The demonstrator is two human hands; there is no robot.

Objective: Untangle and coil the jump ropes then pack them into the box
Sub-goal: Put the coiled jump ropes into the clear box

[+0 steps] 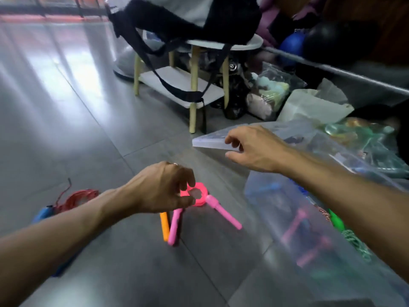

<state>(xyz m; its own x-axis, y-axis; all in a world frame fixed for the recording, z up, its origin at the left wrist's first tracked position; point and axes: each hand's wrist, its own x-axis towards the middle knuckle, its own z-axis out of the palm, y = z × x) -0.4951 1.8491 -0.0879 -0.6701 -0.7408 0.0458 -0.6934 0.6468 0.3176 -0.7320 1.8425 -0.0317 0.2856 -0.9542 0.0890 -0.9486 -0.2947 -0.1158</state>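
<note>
Left hand: pink coiled rope is pinched, frame centre.
Right hand: clear lid is gripped above the box.
Handling: rope judged light, floppy; best held at the coil.

Both forearms reach in from the bottom corners. Left hand, center frame, palm down, fingers curled w/ thumb and fingertips pinched together. Right hand, center-right and higher up, palm down, fingers bent, thumb stuck out toward the left.
</note>
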